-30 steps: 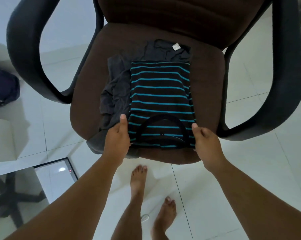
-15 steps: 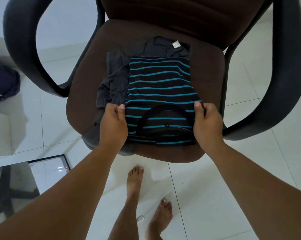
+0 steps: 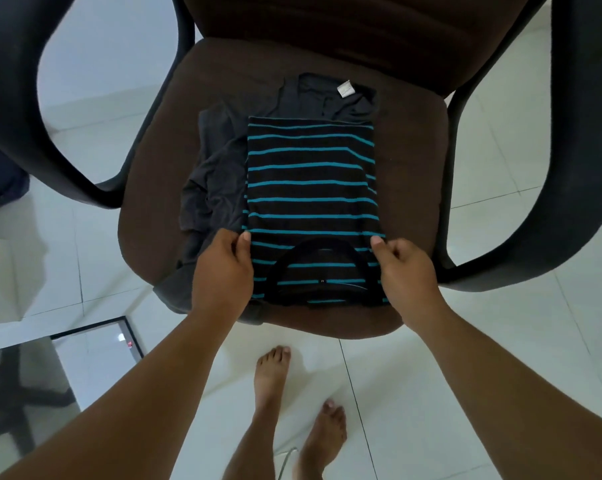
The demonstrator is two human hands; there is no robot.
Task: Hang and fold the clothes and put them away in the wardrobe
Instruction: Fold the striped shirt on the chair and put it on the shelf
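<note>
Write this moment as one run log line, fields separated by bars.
left hand: pinches striped shirt | right hand: pinches same | place: chair seat, on grey garment

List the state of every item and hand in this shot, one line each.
striped shirt: folded into a narrow rectangle, lying on the dark grey garment, collar end nearest the person.
dark grey garment: crumpled, unfolded, on the seat.
chair: upright, seat holds both garments.
left hand: pinches the shirt's left edge.
right hand: pinches the shirt's right edge.
</note>
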